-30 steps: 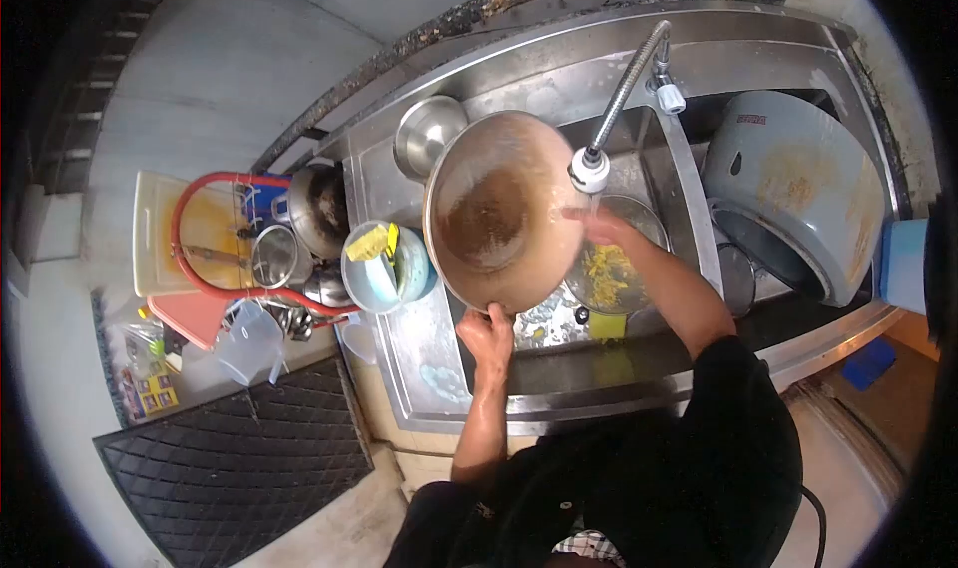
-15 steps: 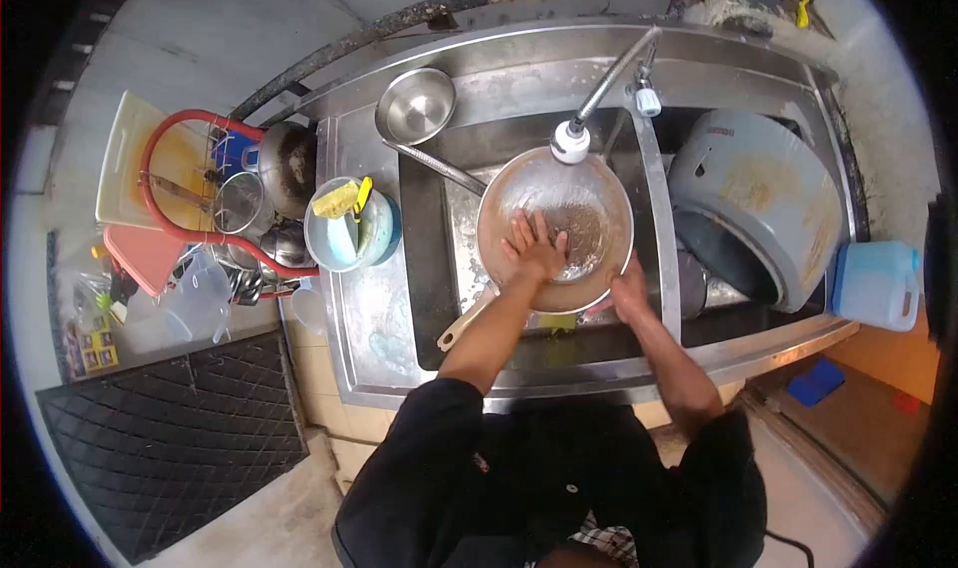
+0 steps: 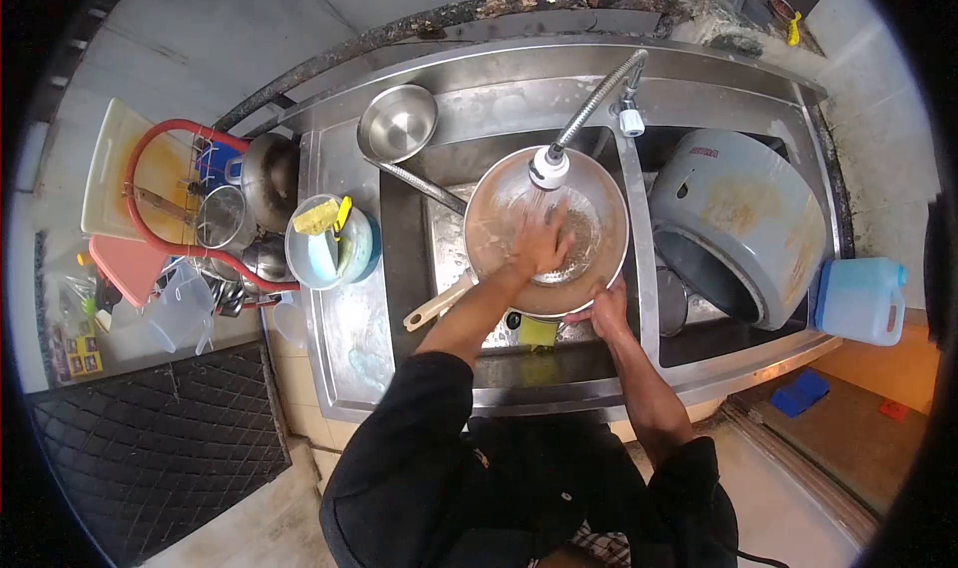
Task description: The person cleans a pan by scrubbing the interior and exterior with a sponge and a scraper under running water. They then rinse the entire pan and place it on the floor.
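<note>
A brown pan [image 3: 489, 199] with a beige handle [image 3: 435, 302] is in the sink, below the white faucet head [image 3: 549, 167]. Water runs from the faucet into it. My left hand [image 3: 542, 244] lies inside the pan with its fingers spread, slightly blurred. At the pan's lower right rim, my right hand [image 3: 608, 309] grips the edge. A green-yellow item [image 3: 538, 332] lies in the sink below the pan.
A steel bowl [image 3: 398, 122] stands on the counter. Left of the sink is a tub [image 3: 365, 248] with a yellow sponge [image 3: 316, 217]. A large grey pot [image 3: 743, 204] lies tilted in the right basin. A blue jug [image 3: 860, 298] stands at the right.
The view has shifted a little. My left hand has moved on the pan's inner surface, nearer the faucet head. Water now shows over it, and the pan's handle has swung slightly outward.
</note>
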A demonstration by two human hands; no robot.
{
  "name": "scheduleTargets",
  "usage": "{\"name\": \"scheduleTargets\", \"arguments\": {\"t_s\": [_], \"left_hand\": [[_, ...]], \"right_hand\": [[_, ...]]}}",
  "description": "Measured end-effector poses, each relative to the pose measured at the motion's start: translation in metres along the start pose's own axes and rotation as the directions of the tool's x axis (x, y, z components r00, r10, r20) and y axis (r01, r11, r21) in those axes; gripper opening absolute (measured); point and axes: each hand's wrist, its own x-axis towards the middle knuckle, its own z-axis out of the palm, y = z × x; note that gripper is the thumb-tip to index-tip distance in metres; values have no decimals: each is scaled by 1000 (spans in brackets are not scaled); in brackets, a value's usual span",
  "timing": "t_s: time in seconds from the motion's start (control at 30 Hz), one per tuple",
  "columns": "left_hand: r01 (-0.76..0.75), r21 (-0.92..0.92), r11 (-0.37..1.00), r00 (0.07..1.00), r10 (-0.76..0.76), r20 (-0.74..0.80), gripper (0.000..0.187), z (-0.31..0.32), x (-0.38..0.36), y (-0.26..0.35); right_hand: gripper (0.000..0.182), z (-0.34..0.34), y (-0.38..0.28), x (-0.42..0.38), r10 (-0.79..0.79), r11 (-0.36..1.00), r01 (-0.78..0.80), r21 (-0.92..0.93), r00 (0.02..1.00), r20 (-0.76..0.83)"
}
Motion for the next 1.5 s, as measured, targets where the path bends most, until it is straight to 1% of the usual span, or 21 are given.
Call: {"name": "scheduleTargets", "arguments": {"t_s": [0.1,0.2,0.27,0.33,0.4,0.5,0.53,0.57,0.63,0.7,0.73,0.77,0.8,0.9,1.03,1.17,1.27,1.33,1.37,1.43,1.5], "left_hand": [[-330,102,938,907,285,310,80,-4,8,-10],[45,-30,999,997,-43,58,81,-4,6,-19],[-287,209,935,733,74,676,88,-55,11,-25],[-347,423,837,798,26,603,96,-97,3,-41],[-163,339,926,940,42,339,102,-149,-25,-58],[327,43,944,610,-246,754,95,-152,-74,-89],[653,-179,736,320,-54,946,70,-126,-93,-120],[929,-229,289,221,60,973,39,-168,-92,-74],[980,-112,-167,153,260,953,21,-126,-119,-112],[959,-282,39,281,31,959,22,-146,-123,-70],[959,-285,-4,285,32,958,23,-146,-123,-68],[956,-293,-8,293,25,956,23,-146,-124,-63],[952,-305,-6,305,-2,952,21,-146,-126,-55],[932,-359,44,361,-63,930,16,-148,-137,-38],[923,-381,55,382,-8,924,14,-155,-150,-26],[907,-418,50,419,-8,908,19,-148,-162,-35],[904,-424,54,425,-22,905,18,-146,-162,-33],[894,-442,66,444,-21,896,19,-147,-162,-33],[898,-439,38,439,-12,898,17,-147,-162,-34],[903,-430,10,430,0,903,16,-150,-166,-33],[896,-438,68,438,13,899,14,-150,-163,-31]], "right_hand": [[47,4,-3,5,-31,997,30,70,999,10],[50,5,0,5,-5,998,2,59,999,51],[49,-11,-2,13,33,999,-35,24,997,71],[46,-26,-7,15,59,998,-59,31,998,11],[46,-30,-14,17,86,996,-86,23,996,-15],[35,-31,-23,23,55,998,-56,34,998,12],[33,-31,-21,30,76,997,-76,17,997,22],[31,-29,-22,39,90,996,-90,3,995,37],[29,-27,-27,50,72,997,-69,-36,992,99],[30,-35,-19,75,-44,899,37,-436,999,-6],[40,-47,-17,93,-228,527,215,-822,968,107],[40,-37,-16,93,-229,525,225,-821,966,118],[46,-18,-15,91,-482,176,317,-932,853,200],[66,44,-4,72,-306,-310,520,-795,738,602],[71,71,-8,90,-133,-177,504,-846,839,528],[70,78,12,114,-170,-230,735,-638,615,770],[66,76,34,133,-397,-31,572,-820,746,535],[62,76,19,110,-199,-226,788,-572,538,819],[62,75,23,118,-198,-224,787,-575,541,818],[64,68,35,145,-60,79,515,-854,857,512],[63,70,25,124,-195,-109,649,-753,729,656]]}}
